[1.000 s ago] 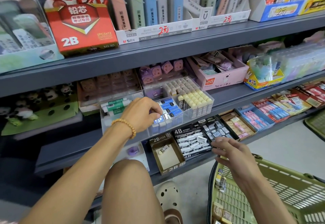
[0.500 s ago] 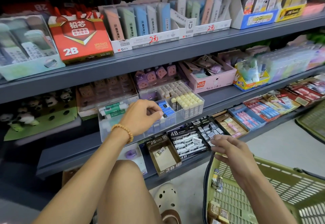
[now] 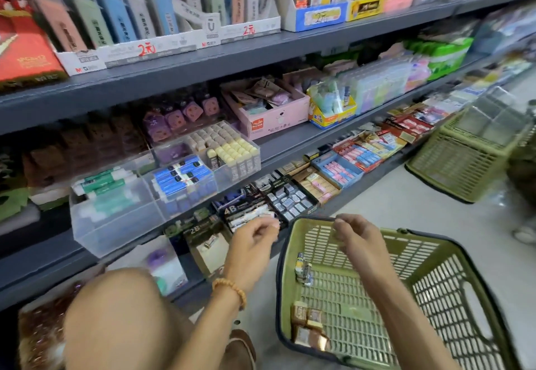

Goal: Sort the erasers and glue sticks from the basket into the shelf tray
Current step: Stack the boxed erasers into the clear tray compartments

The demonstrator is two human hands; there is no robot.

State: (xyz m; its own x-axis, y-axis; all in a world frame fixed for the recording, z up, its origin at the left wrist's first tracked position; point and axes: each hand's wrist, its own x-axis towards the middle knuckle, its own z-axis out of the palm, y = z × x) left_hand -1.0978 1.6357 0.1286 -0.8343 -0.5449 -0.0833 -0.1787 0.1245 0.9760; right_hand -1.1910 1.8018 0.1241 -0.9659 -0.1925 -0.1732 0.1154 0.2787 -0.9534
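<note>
1. Fingers (image 3: 271,224) of the left hand (image 3: 252,246) curl loosely, seemingly empty; right hand (image 3: 358,242) fingers likewise, above the green plastic basket (image 3: 435,291).
2. Small wrapped erasers (image 3: 309,326) lie on the basket floor: probably light, firm, slightly slick; pinch across the short sides.
3. Clear plastic shelf tray (image 3: 116,224) sits up left.

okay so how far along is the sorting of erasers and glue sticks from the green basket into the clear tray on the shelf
Partly done. The clear plastic shelf tray already holds green-and-white glue sticks, blue-sleeved erasers and yellow-capped sticks. Both hands are off the tray: the left hand and the right hand hover at the green plastic basket; whether either holds anything is unclear. Left inside: a small upright stick and brown wrapped packets.
</note>
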